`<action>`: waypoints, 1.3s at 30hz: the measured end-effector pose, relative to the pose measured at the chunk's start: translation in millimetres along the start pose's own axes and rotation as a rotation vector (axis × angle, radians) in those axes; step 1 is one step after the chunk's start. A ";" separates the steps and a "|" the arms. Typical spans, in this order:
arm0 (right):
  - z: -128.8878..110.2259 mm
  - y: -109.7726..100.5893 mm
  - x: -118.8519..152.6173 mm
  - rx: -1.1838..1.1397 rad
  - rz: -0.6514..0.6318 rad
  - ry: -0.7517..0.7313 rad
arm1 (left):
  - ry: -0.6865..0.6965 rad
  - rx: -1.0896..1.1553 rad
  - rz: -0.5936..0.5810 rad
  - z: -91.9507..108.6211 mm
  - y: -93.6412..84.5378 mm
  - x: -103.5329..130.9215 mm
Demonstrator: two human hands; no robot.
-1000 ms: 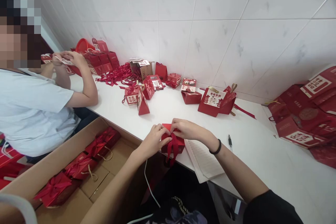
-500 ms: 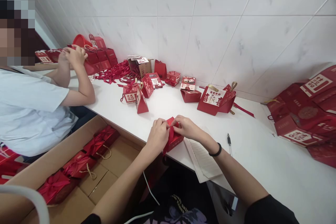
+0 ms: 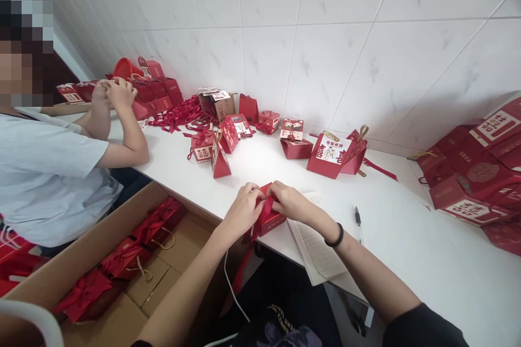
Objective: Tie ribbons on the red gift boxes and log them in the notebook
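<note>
A small red gift box (image 3: 273, 222) sits at the table's front edge, partly covered by my hands. Red ribbon (image 3: 265, 212) lies across its top, and one tail hangs over the edge. On the left side of the box, my left hand (image 3: 245, 207) pinches the ribbon. From the right, the fingers of my right hand (image 3: 286, 199) are closed on the ribbon too, close to the left fingertips. My fingers hide the exact place where the ribbon crosses. Under my right forearm lies an open notebook (image 3: 315, 249), beside the box.
Several red boxes (image 3: 222, 157) stand along the wall, with a heap of red ribbons (image 3: 179, 114) behind. A pen (image 3: 358, 222) lies right. Stacked red boxes (image 3: 468, 173) fill the far right. Left, a carton (image 3: 179, 244) holds ribboned boxes; a co-worker's hands (image 3: 118, 92) work beyond.
My hands stay at the box, and the right fingers have shifted slightly on the ribbon. A longer ribbon tail now hangs below the table edge. The view has moved a little.
</note>
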State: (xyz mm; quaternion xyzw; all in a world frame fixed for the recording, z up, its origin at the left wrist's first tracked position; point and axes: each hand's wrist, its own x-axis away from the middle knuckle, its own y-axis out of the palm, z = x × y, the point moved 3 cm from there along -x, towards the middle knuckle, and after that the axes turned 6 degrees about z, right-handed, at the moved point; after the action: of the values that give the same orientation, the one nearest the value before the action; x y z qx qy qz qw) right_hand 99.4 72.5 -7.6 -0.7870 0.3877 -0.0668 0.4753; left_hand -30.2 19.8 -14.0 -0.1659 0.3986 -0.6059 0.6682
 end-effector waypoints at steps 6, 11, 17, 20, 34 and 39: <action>2.4 -7.8 3.0 -0.039 0.000 0.018 | 0.011 -0.016 0.054 2.4 8.9 -1.1; 1.7 -9.1 1.0 -0.026 -0.021 0.053 | 0.025 0.000 0.048 3.2 12.3 -0.7; 4.1 -7.1 3.6 -0.023 0.015 0.096 | 0.040 0.064 0.005 1.9 10.3 -3.0; 6.7 -6.5 5.1 -0.035 0.023 0.099 | 0.028 0.125 -0.003 0.7 11.0 -3.8; 9.4 -11.1 2.8 -0.303 -0.144 0.144 | 0.001 0.260 0.035 -5.6 17.5 1.9; 14.4 -11.0 4.3 -0.477 -0.313 0.198 | 0.106 0.317 -0.087 -6.0 13.4 2.7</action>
State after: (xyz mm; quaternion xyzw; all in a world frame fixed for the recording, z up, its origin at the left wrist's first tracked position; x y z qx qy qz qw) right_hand 115.2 82.4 -7.7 -0.9162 0.3110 -0.1226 0.2209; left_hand -25.7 21.7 -28.2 -0.0435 0.3250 -0.6975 0.6371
